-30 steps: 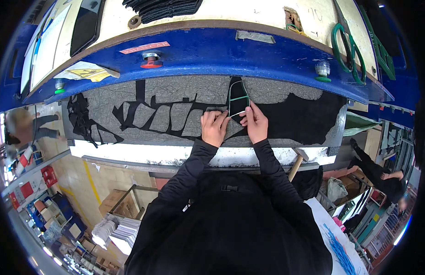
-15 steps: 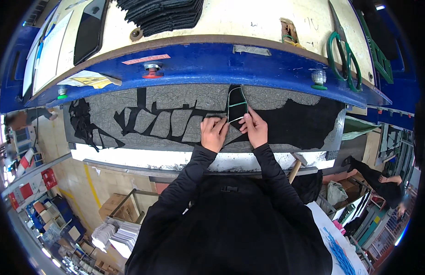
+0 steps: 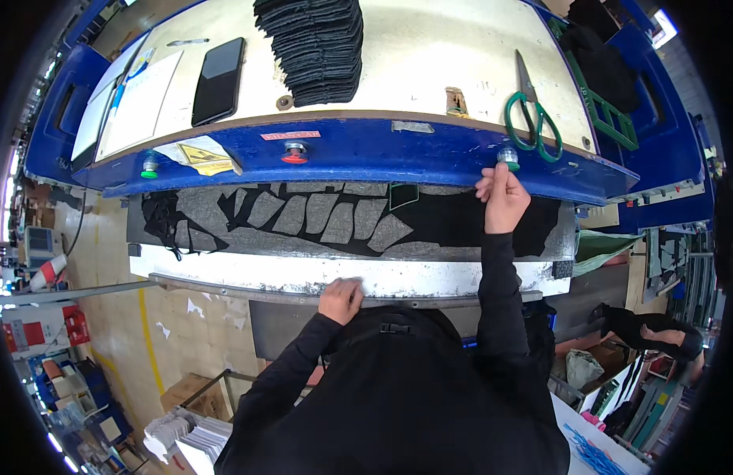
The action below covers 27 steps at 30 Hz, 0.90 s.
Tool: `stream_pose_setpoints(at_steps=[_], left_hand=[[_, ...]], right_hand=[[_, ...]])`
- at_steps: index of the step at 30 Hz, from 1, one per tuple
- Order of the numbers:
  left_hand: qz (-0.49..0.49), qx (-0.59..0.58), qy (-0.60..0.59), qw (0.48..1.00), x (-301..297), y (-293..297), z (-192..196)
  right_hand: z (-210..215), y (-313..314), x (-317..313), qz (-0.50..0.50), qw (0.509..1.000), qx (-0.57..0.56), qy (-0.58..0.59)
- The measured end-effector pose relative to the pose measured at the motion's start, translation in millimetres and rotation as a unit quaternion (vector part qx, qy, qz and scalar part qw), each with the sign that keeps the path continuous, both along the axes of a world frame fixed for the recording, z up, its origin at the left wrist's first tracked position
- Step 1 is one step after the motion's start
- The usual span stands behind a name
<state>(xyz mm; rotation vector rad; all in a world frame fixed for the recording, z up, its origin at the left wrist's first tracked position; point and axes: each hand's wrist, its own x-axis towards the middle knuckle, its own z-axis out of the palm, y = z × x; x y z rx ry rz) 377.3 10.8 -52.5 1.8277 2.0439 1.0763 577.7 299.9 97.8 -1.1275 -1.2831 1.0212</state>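
1. Head view, right: my right hand (image 3: 505, 199) reached up to the green button (image 3: 512, 166) on the blue beam (image 3: 398, 160), fingers bunched and touching it; whether they pinched or pressed it, I could not tell.
2. Head view, near edge: my left hand (image 3: 340, 301) was at the metal rail (image 3: 429, 302) beside the white strip (image 3: 248, 270), fingers loosely curled with nothing visible in them; blur hid how closely they met.
3. Head view, middle: the green-edged outline (image 3: 405, 204) lay on the black material (image 3: 477, 222), its far part hidden beneath the beam.
4. Head view, my judgement: the step was working the button; the next move called for a deliberate push, both hands clear of the beam's underside.
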Motion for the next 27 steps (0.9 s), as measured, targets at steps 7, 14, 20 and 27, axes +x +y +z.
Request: stream_pose_setpoints(at_steps=[7, 14, 20, 27], left_hand=[[0.053, 0.02, 0.073, 0.996, 7, 8, 40], [0.073, 0.045, 0.136, 0.987, 9, 15, 63], [0.095, 0.016, 0.073, 0.993, 12, 15, 69], [0.127, 0.02, 0.038, 0.991, 17, 12, 70]], right_hand=[[-6, -70, 31, 0.011, 0.99, -0.14, -0.003], [-64, -177, 25, 0.254, 0.92, -0.041, -0.295], [-56, -205, 13, 0.3, 0.866, 0.041, -0.397], [-56, -219, 7, 0.24, 0.866, 0.087, -0.431]])
